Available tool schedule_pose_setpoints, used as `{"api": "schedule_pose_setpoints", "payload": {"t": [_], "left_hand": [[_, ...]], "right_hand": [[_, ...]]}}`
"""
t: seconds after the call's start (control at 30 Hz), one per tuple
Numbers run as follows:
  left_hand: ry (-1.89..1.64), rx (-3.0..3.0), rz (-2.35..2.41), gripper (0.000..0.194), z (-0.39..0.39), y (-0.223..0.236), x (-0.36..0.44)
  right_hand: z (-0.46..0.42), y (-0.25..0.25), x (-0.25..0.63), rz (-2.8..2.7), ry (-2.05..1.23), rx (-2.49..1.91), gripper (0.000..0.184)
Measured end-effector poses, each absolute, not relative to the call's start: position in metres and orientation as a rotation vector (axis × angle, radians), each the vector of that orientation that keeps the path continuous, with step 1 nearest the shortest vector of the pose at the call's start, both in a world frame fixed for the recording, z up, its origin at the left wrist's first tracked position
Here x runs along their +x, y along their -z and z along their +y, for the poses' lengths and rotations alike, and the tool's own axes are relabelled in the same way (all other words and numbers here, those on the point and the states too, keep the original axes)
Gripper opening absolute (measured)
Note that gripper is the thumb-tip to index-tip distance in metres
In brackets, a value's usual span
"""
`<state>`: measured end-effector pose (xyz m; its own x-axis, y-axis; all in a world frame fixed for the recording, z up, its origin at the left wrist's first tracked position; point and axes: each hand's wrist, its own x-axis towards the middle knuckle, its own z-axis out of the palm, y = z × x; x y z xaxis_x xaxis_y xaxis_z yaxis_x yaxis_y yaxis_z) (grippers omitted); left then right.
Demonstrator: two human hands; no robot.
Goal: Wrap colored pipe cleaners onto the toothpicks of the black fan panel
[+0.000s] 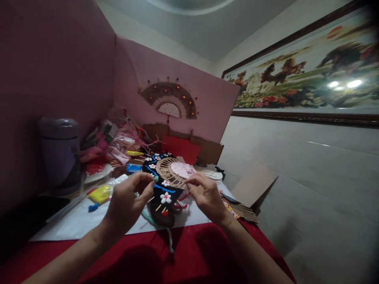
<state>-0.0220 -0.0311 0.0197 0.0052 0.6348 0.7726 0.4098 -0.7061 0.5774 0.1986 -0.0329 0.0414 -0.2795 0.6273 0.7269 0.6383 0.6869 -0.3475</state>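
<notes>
A half-round craft fan [173, 167] made of sticks lies in front of me. Its black outer band [149, 167] carries white clay flowers [166, 198] and wavy blue lines. A woven tan ring and a pink dotted centre [181, 169] make up the inner part. My left hand [133, 193] is closed in a pinch at the band's left side, with a small pale green lump [156, 178] at its fingertips. Beside the fan's inner right edge, my right hand [205, 193] also pinches; what it holds, if anything, is too small to make out.
Left of the fan are a yellow clay packet [100, 194], a blue clay lump [93, 207] and a purple tumbler [59, 154]. Scissors [161, 215] and mint green yarn [170, 236] lie under its near end. Cardboard [247, 211] lies at right. Another fan [171, 96] hangs on the pink panel behind.
</notes>
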Motion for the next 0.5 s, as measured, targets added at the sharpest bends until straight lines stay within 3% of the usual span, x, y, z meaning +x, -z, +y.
{"api": "schedule_pose_setpoints", "payload": {"t": [0.23, 0.5], "left_hand": [[-1.976, 2.608, 1.196, 0.011, -0.065, 0.021, -0.022], [-1.978, 2.812, 1.302, 0.007, -0.073, 0.036, -0.011]], "right_hand": [[-0.030, -0.042, 0.182, -2.431, -0.172, -0.688, 0.042], [-0.035, -0.007, 0.181, -2.210, -0.089, -0.536, 0.037]]}}
